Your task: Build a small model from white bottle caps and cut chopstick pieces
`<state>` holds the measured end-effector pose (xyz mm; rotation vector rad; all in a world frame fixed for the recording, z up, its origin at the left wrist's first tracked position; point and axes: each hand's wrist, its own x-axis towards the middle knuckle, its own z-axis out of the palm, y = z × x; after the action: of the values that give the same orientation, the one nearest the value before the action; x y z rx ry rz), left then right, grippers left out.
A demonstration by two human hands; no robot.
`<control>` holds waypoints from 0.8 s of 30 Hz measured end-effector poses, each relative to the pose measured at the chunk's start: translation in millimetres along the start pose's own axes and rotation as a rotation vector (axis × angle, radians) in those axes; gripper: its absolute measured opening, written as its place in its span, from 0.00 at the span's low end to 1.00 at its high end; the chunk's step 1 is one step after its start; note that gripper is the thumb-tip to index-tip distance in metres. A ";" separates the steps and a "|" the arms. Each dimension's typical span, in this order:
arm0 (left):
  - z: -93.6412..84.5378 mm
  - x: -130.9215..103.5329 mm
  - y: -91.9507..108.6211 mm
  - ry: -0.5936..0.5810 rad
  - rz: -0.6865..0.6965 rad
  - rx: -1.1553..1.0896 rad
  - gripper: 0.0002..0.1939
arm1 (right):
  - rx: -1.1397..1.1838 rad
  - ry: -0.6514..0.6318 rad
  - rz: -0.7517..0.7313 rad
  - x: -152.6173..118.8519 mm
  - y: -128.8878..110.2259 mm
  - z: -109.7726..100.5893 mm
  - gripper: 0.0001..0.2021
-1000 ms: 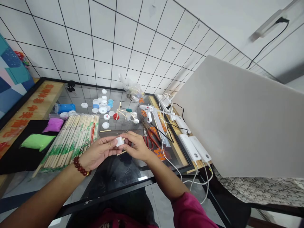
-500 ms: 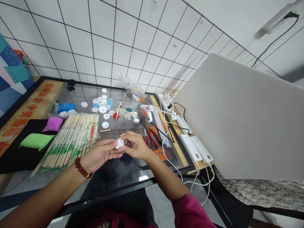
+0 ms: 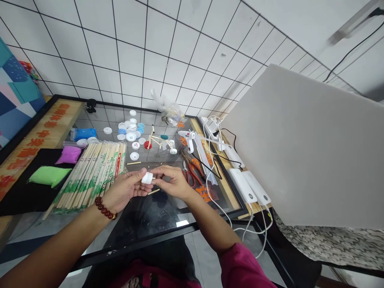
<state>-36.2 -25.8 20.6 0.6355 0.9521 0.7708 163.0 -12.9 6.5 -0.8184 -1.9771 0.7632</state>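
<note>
A white bottle cap [image 3: 147, 178] is pinched between the thumb and fingers of my left hand [image 3: 127, 187], its ridged side showing. My right hand [image 3: 171, 180] has thumb and forefinger closed on a short wooden stick [image 3: 154, 179] against the cap's right side; most of the stick is hidden by the fingers. Just below lies another cut stick piece [image 3: 154, 192] on the glass tabletop [image 3: 141, 224]. Beyond my hands sits a small stick frame [image 3: 156, 141] with bottle-cap wheels, one red and others white.
Loose white and blue caps [image 3: 131, 127] lie behind my hands. Wrapped chopsticks [image 3: 90, 172] and green clay [image 3: 49, 176] are left. To the right are a glue gun [image 3: 188, 140], red-handled pliers [image 3: 195, 170], glue sticks [image 3: 207, 160], white cables and power banks [image 3: 241, 185].
The cap has turned so its ridged side shows, and it has shifted slightly left. My right fingers have moved to its right side. The stick piece below my hands is now visible.
</note>
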 end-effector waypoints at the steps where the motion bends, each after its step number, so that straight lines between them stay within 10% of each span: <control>1: 1.0 -0.3 -0.2 0.003 0.003 0.016 0.19 | -0.007 0.009 -0.011 0.0 -0.7 1.1 0.15; 12: -15.9 15.0 -3.9 0.313 0.453 0.557 0.18 | -0.234 -0.160 0.128 0.1 19.4 -5.4 0.06; 24: -26.7 13.5 3.5 0.318 0.748 1.235 0.27 | -0.484 -0.162 0.120 -0.4 19.0 8.7 0.28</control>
<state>-56.0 -9.2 5.1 2.0715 1.4834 0.8877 160.6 -3.5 -12.1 -1.1956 -2.3162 0.4267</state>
